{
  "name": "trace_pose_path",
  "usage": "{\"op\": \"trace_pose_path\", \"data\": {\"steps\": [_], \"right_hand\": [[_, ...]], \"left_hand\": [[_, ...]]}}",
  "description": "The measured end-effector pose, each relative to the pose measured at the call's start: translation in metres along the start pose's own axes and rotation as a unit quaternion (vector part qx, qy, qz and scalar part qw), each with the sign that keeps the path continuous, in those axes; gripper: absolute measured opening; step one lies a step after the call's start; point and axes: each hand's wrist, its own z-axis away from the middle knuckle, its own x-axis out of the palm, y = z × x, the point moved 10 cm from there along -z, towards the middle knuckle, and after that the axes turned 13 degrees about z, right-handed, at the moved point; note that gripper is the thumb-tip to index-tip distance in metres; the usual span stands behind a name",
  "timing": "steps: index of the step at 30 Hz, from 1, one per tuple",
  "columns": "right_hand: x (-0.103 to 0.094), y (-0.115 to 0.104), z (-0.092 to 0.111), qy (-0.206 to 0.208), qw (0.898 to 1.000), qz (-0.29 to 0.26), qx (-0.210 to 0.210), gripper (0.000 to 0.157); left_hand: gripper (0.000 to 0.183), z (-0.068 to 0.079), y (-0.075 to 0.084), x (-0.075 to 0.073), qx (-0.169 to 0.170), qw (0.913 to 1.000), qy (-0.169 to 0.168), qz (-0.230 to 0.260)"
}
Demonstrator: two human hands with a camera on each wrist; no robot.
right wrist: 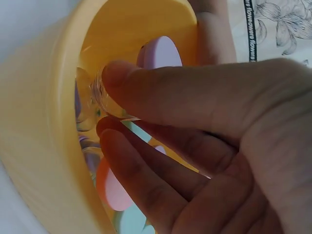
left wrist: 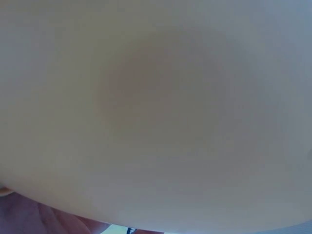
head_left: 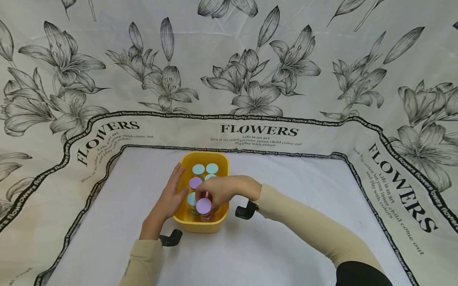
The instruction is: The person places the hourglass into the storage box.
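Observation:
A yellow plastic bin [head_left: 199, 227] holds several small clear jars with round pastel lids. My right hand [head_left: 219, 191] reaches over its right rim and pinches a lilac-lidded jar [head_left: 203, 206] near the front end. In the right wrist view, thumb and fingers of that hand [right wrist: 195, 102] are around the clear body below the lilac lid [right wrist: 165, 52]. My left hand [head_left: 171, 198] rests at the bin's left rim, fingers extended and thumb pointing inward. The left wrist view is mostly filled by a blurred pale surface, with a little skin at the bottom edge.
Pale blue lids [head_left: 198, 169] stand at the bin's far end, with another lilac lid [head_left: 195, 182] nearer. A pink lid [right wrist: 116, 187] shows in the right wrist view. A white cloth [head_left: 286, 238] lies underneath, and flower-printed fabric [head_left: 257, 131] rises around it.

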Motion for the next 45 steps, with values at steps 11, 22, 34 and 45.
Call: {"op": "trace_pose_path", "data": {"steps": [11, 22, 34, 45], "right_hand": [[0.01, 0.0, -0.009, -0.033, 0.997, 0.067, 0.021, 0.032], [0.015, 0.008, -0.008, -0.032, 0.995, 0.072, 0.059, 0.029], [0.018, 0.008, -0.01, -0.029, 0.994, 0.087, 0.065, 0.028], [0.008, 0.005, -0.004, -0.005, 0.993, 0.105, 0.048, 0.024]], "left_hand": [[0.068, 0.0, 0.001, 0.001, -0.003, 1.0, -0.001, 0.0], [0.068, 0.001, 0.003, 0.003, -0.01, 0.9999, -0.002, 0.006], [0.068, 0.0, 0.001, 0.001, -0.006, 1.0, -0.002, 0.001], [0.068, 0.0, 0.0, 0.001, -0.004, 1.0, -0.002, 0.003]]}}
